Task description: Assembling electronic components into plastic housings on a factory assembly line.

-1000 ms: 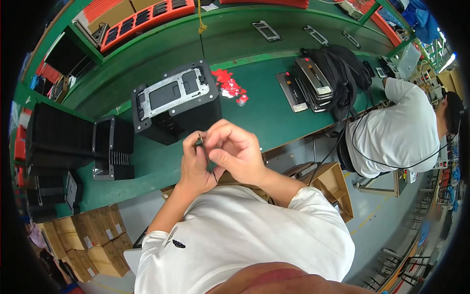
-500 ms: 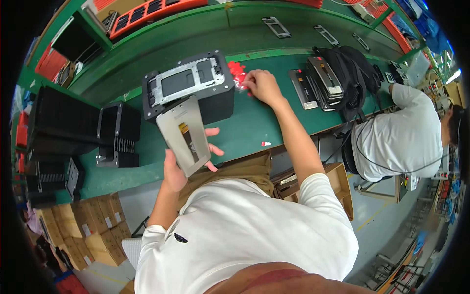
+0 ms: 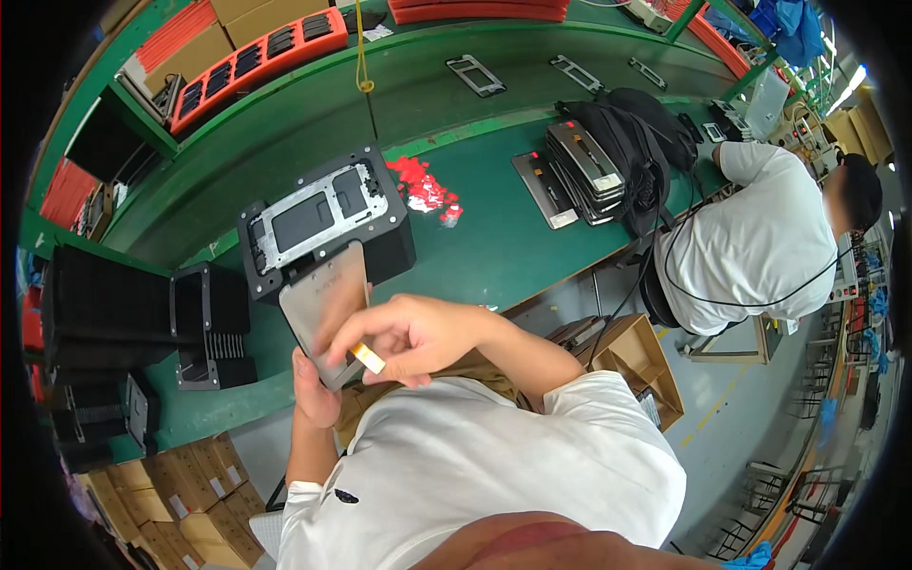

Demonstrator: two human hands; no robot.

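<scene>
My left hand [image 3: 317,391] grips a thin phone screen panel [image 3: 326,285] by its lower end, grey back facing up and tilted. Over the panel's lower part is my right hand [image 3: 423,334], fingers bent and drawn together, index finger blurred. A gold flex cable [image 3: 368,357] sticks out between its fingertips and thumb; whether they pinch it or some small piece, I cannot tell. Just beyond the panel, a silver phone frame [image 3: 318,214] lies on top of a black box-shaped fixture [image 3: 389,249]. Small red and white tabs [image 3: 423,190] lie in a loose pile right of the fixture.
Stacked screen panels [image 3: 581,171] and a black backpack [image 3: 641,142] lie on the green bench [image 3: 465,261] to the right. Black slotted racks [image 3: 214,328] stand at left. A co-worker in a white shirt [image 3: 750,233] sits at right. Below the bench is an open cardboard box [image 3: 655,366].
My right hand has left the pile of red tabs and come back to the panel in my left hand. The flex cable, flat before, now sticks up. The view has shifted.
</scene>
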